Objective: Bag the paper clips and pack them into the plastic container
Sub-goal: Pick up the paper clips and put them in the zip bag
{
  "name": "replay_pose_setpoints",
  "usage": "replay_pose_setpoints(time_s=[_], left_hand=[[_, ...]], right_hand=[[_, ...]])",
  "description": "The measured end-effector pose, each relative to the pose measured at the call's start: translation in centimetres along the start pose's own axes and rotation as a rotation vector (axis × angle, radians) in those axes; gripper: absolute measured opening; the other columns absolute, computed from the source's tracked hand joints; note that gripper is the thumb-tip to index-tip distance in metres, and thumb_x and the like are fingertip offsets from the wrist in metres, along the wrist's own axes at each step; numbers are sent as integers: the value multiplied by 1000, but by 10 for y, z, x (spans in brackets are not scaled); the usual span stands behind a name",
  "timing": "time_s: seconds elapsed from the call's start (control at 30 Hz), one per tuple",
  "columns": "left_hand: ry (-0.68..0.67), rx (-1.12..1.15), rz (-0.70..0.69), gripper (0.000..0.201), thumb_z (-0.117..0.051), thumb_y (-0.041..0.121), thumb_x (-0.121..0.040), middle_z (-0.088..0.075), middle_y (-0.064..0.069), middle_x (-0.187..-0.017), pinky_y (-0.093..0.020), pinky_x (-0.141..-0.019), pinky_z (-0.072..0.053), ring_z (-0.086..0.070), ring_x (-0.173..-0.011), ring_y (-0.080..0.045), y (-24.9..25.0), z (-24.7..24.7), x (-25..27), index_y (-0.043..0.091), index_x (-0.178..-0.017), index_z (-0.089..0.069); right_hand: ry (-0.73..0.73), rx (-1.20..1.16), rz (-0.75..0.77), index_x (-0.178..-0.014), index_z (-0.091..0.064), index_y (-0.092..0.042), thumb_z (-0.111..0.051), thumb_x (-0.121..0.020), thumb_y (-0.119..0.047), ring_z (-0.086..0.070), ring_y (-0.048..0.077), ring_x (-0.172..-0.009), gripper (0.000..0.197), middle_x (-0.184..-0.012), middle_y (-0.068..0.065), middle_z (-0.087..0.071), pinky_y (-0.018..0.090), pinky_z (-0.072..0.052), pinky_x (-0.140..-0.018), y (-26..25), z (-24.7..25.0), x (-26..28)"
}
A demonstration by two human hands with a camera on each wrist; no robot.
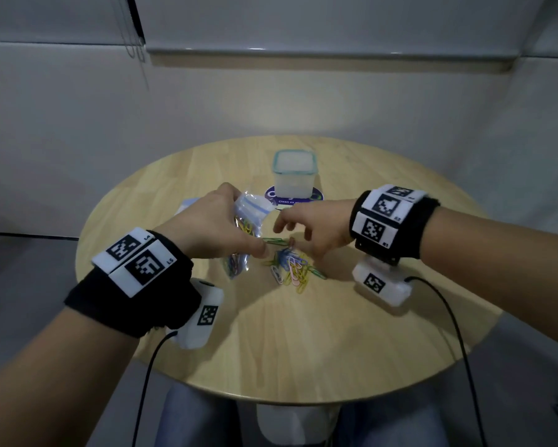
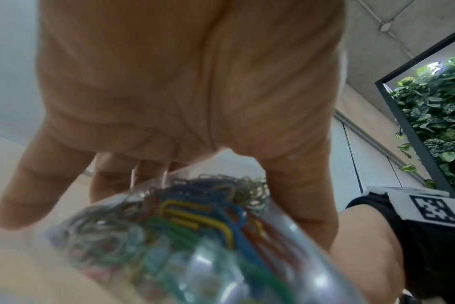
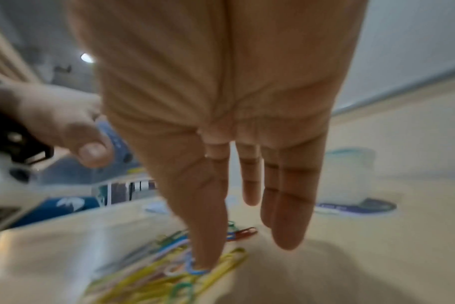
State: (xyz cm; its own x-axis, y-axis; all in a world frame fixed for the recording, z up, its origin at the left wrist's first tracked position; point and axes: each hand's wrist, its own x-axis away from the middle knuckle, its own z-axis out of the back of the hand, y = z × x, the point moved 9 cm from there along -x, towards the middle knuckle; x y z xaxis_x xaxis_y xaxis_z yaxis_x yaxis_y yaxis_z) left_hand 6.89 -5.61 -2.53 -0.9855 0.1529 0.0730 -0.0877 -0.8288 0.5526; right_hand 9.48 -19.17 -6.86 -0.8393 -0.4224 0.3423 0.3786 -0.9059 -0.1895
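While the left hand [image 1: 218, 225] pinches the clear bag [image 1: 246, 221] near its top, lifted above the middle of the worktop [image 1: 303, 333], the right hand [image 1: 306, 232] reaches down with its grip spread and straight, one fingertip on the loose paper clips [image 1: 292, 269]. The bag already holds many clips. More lie in a small pile just under the hands. The plastic container [image 1: 295, 172] stands open toward the far edge. The bag could tip and spill, because it hangs from a light pinch. Clips could also slide off if the fingers scoop too fast.
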Motion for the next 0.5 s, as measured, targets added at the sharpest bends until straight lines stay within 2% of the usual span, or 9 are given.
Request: replay_pose_setpoints(time_s=[0.07,0.1,0.17,0.2,0.37,0.43,0.5], left_hand=[[7,-14,4,69,-85,38,-58,-56,10,-88,-26,-61,-38,-50,-78,1,-2,2,0,23,-109,-42],[7,-19,4,69,-85,39,-57,-57,9,-88,-26,-61,-38,-50,-79,0,-2,2,0,23,-109,-42],[9,-20,5,69,-85,39,-57,-56,8,-89,-27,-61,-39,-52,-79,-2,-2,4,0,23,-110,-42],[10,-20,7,70,-85,38,-58,-56,8,-89,-27,-60,-40,-52,-78,-3,-3,4,1,23,-110,-42],[4,-30,9,74,-86,38,-57,-58,6,-91,-28,-62,-41,-54,-80,-7,-5,3,1,21,-115,-42],[1,-31,4,75,-86,39,-57,-58,6,-90,-27,-60,-41,-54,-79,-6,-4,2,1,21,-115,-42],[-5,-28,1,75,-86,38,-58,-58,6,-89,-26,-58,-39,-54,-77,-3,-3,0,0,21,-115,-41]], right_hand=[[-54,191,20,-138,-39,-28,-63,-80,-22,-55,21,-110,64,-130,-3,-51,28,-41,-81,-7,-4,-5],[-85,245,17,-138,-38,-28,-68,-75,-23,-55,21,-112,70,-130,-2,-52,28,-41,-79,-8,-7,-8],[-118,285,26,-134,-42,-26,-80,-64,-22,-58,20,-105,80,-122,-1,-55,26,-42,-73,-13,-11,-14],[-106,267,32,-130,-46,-25,-81,-63,-21,-59,20,-100,77,-118,-1,-57,26,-43,-72,-15,-11,-16],[-11,142,87,-109,-61,-19,-75,-73,-18,-54,16,-84,38,-96,-5,-60,27,-44,-73,-16,-4,-12],[-32,80,79,-116,-58,-19,-75,-76,-21,-55,14,-85,44,-96,-6,-60,26,-44,-75,-11,-3,-7],[-62,46,60,-127,-52,-21,-77,-72,-31,-56,13,-88,61,-100,-8,-59,27,-47,-81,-7,-4,-2]])
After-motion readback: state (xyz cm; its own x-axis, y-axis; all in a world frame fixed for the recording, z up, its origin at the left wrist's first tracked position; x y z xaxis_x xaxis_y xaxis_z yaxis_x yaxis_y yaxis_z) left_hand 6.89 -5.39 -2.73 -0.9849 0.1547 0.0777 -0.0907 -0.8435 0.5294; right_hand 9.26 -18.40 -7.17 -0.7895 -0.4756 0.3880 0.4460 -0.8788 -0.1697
